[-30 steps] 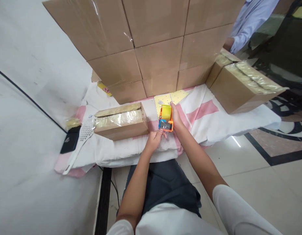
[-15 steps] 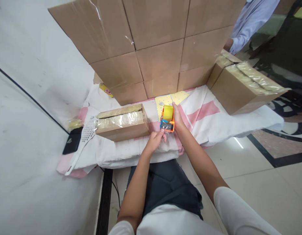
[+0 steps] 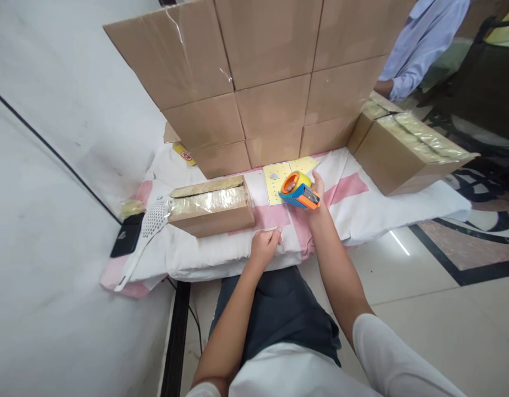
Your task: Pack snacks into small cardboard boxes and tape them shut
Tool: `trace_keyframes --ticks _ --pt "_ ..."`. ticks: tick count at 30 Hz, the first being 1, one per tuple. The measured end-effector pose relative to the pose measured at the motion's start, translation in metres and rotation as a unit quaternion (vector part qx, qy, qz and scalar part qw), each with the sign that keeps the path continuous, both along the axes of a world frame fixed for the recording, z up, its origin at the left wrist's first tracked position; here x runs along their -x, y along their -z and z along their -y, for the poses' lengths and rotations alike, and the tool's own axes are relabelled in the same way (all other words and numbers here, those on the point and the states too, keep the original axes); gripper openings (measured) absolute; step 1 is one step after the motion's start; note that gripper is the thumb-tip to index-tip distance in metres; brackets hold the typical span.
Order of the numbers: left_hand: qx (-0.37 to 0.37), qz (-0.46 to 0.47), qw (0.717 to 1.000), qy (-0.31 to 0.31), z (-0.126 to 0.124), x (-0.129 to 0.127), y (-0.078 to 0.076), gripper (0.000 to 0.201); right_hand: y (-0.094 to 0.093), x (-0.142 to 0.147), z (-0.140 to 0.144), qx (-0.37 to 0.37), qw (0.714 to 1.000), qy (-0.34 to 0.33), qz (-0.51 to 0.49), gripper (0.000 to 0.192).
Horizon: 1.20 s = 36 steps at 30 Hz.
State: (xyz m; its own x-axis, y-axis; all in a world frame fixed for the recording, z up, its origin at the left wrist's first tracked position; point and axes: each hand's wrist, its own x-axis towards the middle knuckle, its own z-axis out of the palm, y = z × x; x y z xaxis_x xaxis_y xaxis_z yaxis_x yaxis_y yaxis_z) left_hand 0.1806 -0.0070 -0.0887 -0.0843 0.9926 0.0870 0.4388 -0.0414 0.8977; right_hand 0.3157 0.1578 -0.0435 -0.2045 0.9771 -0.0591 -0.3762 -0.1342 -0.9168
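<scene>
tape dispenser (image 3: 296, 198), blue and orange with a yellow roll, sits up in the right hand (image 3: 318, 190), above the pink-and-white cloth (image 3: 221, 251) and just over the yellow patch (image 3: 276, 192) on it. from my remote seat i see that hand wrapped around the dispenser, partly closed, with fingertips showing inside the roll's core; the cutter end is turned to the right. i have the left hand (image 3: 264, 245) nearer the front edge of the cloth, apart from the dispenser, its fingers curled in and the thumb stretched forward; whether it pinches anything i cannot tell. to its left, i see a taped box (image 3: 211, 222) lying on the cloth, with a white perforated paddle (image 3: 153, 218) beside it. behind both hands i have a wall of stacked cartons (image 3: 273, 105); at the right, more taped boxes (image 3: 397, 157) stand near another person's sleeve (image 3: 428, 52).
</scene>
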Motion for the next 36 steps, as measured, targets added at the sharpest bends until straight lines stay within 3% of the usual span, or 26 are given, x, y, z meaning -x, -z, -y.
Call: trace_keyframes --ticks 4,7,11,15,17,19,21,23,24,27,29,32,36 --pt "0.011 0.081 0.996 -0.023 0.0 0.007 -0.013 0.061 0.005 -0.011 -0.008 -0.046 0.991 0.122 -0.015 0.053" --pt "0.008 0.14 0.989 -0.042 0.001 0.013 -0.028 0.063 0.013 -0.013 -0.009 -0.127 0.956 0.235 0.118 0.045" --pt "-0.035 0.204 0.978 -0.019 0.01 0.02 -0.05 0.059 0.016 -0.011 -0.004 -0.145 0.905 0.234 0.323 0.04" --pt "-0.085 0.254 0.963 -0.01 0.026 0.025 -0.078 0.048 0.003 -0.011 0.015 -0.125 0.865 0.225 0.431 0.03" --pt "-0.104 0.277 0.955 0.002 0.036 0.028 -0.093 0.045 -0.01 -0.017 0.033 -0.103 0.843 0.233 0.473 0.024" --pt "-0.116 0.292 0.949 0.013 0.046 0.031 -0.107 0.044 -0.029 -0.024 0.06 -0.099 0.841 0.214 0.486 0.021" --pt "-0.126 0.299 0.946 0.018 0.057 0.032 -0.12 0.043 -0.057 -0.03 0.094 -0.136 0.878 0.132 0.439 0.025" --pt "-0.134 0.295 0.946 0.021 0.067 0.031 -0.13 0.042 -0.091 -0.028 0.131 -0.206 0.919 -0.005 0.337 0.033" --pt "-0.135 0.288 0.948 0.022 0.072 0.03 -0.135 0.041 -0.108 -0.025 0.15 -0.242 0.921 -0.068 0.298 0.033" --pt "-0.142 0.263 0.954 0.026 0.087 0.027 -0.148 0.038 -0.157 -0.01 0.195 -0.342 0.892 -0.113 0.274 0.021" --pt "-0.151 0.227 0.962 0.034 0.096 0.026 -0.156 0.037 -0.179 0.0 0.212 -0.393 0.865 -0.11 0.291 0.014" --pt "-0.163 0.133 0.976 0.047 0.11 0.028 -0.165 0.033 -0.193 0.008 0.223 -0.432 0.836 -0.085 0.326 0.02" --pt "-0.151 0.073 0.985 0.047 0.122 0.031 -0.17 0.029 -0.194 0.008 0.23 -0.429 0.833 -0.07 0.343 0.024"
